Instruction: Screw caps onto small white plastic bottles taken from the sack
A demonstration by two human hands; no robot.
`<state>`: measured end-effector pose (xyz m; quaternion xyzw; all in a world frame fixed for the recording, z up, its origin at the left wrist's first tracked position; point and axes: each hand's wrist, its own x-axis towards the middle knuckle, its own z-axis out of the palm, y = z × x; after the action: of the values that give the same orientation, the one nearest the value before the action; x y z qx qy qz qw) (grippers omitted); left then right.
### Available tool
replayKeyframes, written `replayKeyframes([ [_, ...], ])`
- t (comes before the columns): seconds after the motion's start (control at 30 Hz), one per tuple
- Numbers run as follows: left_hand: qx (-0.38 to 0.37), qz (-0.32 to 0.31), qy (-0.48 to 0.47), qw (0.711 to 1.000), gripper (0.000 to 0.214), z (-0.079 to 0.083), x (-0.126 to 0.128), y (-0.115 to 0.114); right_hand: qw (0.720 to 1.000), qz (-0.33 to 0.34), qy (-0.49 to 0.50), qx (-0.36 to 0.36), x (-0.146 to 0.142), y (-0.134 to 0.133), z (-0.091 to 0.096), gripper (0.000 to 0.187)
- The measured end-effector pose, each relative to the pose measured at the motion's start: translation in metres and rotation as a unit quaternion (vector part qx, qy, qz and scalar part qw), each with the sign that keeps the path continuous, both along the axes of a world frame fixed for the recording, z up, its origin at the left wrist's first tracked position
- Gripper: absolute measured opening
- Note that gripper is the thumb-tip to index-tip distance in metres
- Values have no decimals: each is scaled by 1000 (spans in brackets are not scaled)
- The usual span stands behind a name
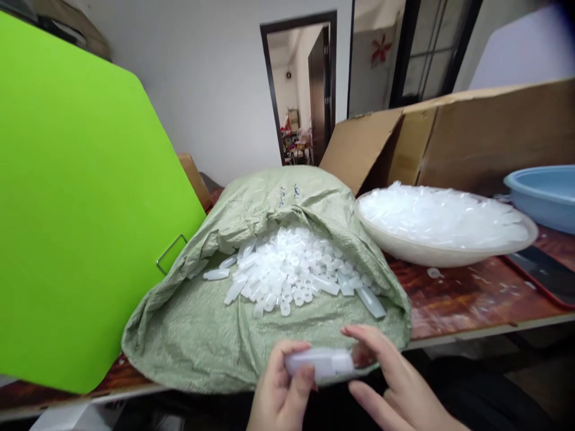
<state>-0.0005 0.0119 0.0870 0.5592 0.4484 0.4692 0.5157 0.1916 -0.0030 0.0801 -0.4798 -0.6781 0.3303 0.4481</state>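
Note:
A small translucent white plastic bottle [317, 364] lies sideways in my left hand [287, 383], pinched between thumb and fingers. Its narrower, whiter end points right. Close to that end, my right hand [390, 377] has its thumb and fingers spread apart, with no object visible in its grasp. Both hands are over the front edge of an open pale green woven sack [193, 347]. Inside the sack's mouth is a heap of similar white plastic bottles [287, 269], many with their round ends facing me.
A wide basin [440, 254] heaped with small clear plastic pieces [440, 215] stands on the reddish table [449, 299]. Beyond are a blue basin [543, 197] and cardboard [498, 143]. A dark, red-edged flat object [543, 275] lies at right. A bright green panel [85, 197] blocks the left.

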Motion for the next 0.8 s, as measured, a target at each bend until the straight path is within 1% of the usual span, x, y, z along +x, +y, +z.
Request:
replayKeyframes([
  [0.03,-21,-11,-27,999,35,2,1,1,999,4,-31,29,-1,-1,2,26],
  [0.07,-35,-27,-44,998,34,4,1,1,998,19,-55,28,-3,-1,2,22],
  [0.13,-52,-57,-58,995,31,7,1,1,996,43,-76,-5,-7,-2,1,25],
  [0.17,-58,-65,-61,994,31,8,1,2,997,37,-75,2,-8,-2,-1,20],
  [0.2,-65,-66,-63,994,30,9,1,2,997,19,-72,34,-8,-2,-3,18],
  [0.23,-73,-65,-64,993,30,10,0,2,994,-2,-75,83,-7,-1,-4,28],
  [0.27,-79,-64,-64,993,31,10,-1,2,987,-7,-87,132,-6,0,-5,41],
  [0.3,-84,-67,-64,992,31,10,-2,2,980,3,-104,169,-4,1,-6,47],
  [0.33,-88,-71,-62,992,31,10,-2,2,975,23,-123,183,-2,3,-5,46],
  [0.4,-92,-77,-58,991,31,10,-4,1,973,67,-156,158,0,5,0,30],
  [0.47,-94,-75,-47,992,30,9,-5,-1,975,92,-171,107,0,7,8,16],
  [0.5,-94,-77,-37,992,30,9,-6,-2,976,99,-177,84,-1,8,12,18],
  [0.53,-95,-81,-26,992,30,9,-6,-4,975,107,-181,70,-1,8,15,25],
  [0.57,-96,-89,-16,991,30,9,-7,-5,975,108,-183,66,-1,8,17,30],
  [0.6,-99,-95,-10,990,30,9,-7,-6,975,100,-184,79,-1,8,17,30],
  [0.63,-102,-99,-9,990,30,9,-8,-6,973,83,-187,109,0,8,17,29],
  [0.67,-108,-100,-14,989,30,10,-8,-6,966,67,-195,153,1,7,16,28],
  [0.7,-114,-99,-22,988,30,10,-8,-6,954,56,-210,207,1,7,15,32],
  [0.73,-123,-100,-32,987,31,10,-8,-6,935,52,-229,266,1,7,14,38],
  [0.77,-134,-107,-41,984,32,10,-9,-6,913,54,-245,322,1,8,13,38],
  [0.8,-148,-122,-51,980,33,10,-9,-6,891,60,-255,370,0,8,12,31],
])
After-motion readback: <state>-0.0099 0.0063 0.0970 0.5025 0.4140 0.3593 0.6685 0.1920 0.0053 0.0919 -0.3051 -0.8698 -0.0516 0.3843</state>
